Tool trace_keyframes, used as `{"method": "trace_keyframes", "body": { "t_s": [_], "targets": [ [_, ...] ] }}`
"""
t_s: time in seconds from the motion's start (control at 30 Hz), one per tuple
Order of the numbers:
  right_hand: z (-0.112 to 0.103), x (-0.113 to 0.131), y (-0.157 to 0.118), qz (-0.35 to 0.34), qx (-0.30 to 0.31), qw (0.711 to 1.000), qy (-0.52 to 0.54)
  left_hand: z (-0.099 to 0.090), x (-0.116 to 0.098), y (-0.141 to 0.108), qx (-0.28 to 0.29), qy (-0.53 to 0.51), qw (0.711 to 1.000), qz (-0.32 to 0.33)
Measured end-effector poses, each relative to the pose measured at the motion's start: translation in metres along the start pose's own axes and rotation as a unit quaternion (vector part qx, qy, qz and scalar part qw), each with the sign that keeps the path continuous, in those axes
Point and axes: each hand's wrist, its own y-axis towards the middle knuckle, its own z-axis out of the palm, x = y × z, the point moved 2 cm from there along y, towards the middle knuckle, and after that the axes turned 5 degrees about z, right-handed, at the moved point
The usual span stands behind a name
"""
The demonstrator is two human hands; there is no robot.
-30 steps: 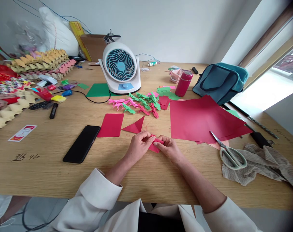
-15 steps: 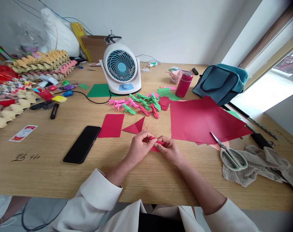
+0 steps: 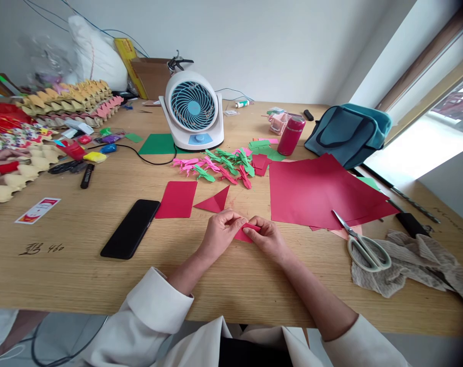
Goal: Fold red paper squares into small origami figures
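Note:
Between my two hands is a small piece of red paper (image 3: pixel 243 235), folded over along its upper edge. My left hand (image 3: pixel 221 233) pinches its left side between thumb and fingers. On the right side, my right hand (image 3: pixel 268 238) is closed on the paper, thumb in front. My fingers hide part of the folds. Just beyond my left hand lies a folded red paper triangle (image 3: pixel 215 200), beside a red paper rectangle (image 3: pixel 177 199). Farther back is a pile of folded pink, green and red paper shapes (image 3: pixel 227 165).
A black phone (image 3: pixel 130 229) lies to the left. Large red sheets (image 3: pixel 323 191) spread at right, with scissors (image 3: pixel 365 250) and a crumpled cloth (image 3: pixel 403 260) nearby. A fan (image 3: pixel 195 112), red flask (image 3: pixel 291 136) and teal bag (image 3: pixel 348 133) stand behind. Another person's hand (image 3: pixel 2 158) shows at far left.
My left fingers and thumb have shifted slightly on the red paper, and its folded upper strip shows more. At far left, the other person's hand has moved a little.

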Motion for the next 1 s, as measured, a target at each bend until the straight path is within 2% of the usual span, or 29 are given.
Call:
{"method": "trace_keyframes", "body": {
  "t_s": [0.17, 0.3, 0.63, 0.83, 1.0],
  "targets": [
    [-0.003, -0.001, 0.002, -0.012, -0.015, 0.999, 0.028, 0.003, 0.007, 0.0, 0.01, -0.039, 0.999, -0.021],
    [-0.003, 0.001, 0.003, -0.022, -0.034, 0.999, 0.021, 0.005, 0.012, 0.0, 0.002, -0.026, 0.999, -0.026],
    [0.0, 0.007, 0.001, 0.016, -0.024, 0.999, 0.038, 0.003, 0.015, 0.002, 0.009, -0.054, 0.998, -0.026],
    [-0.002, 0.005, 0.001, -0.005, -0.039, 0.999, -0.016, 0.007, 0.019, 0.0, 0.006, -0.069, 0.996, -0.051],
    [-0.004, -0.006, 0.003, -0.035, -0.036, 0.996, -0.068, 0.007, 0.013, -0.001, 0.015, -0.025, 0.999, -0.026]
  ]
}}
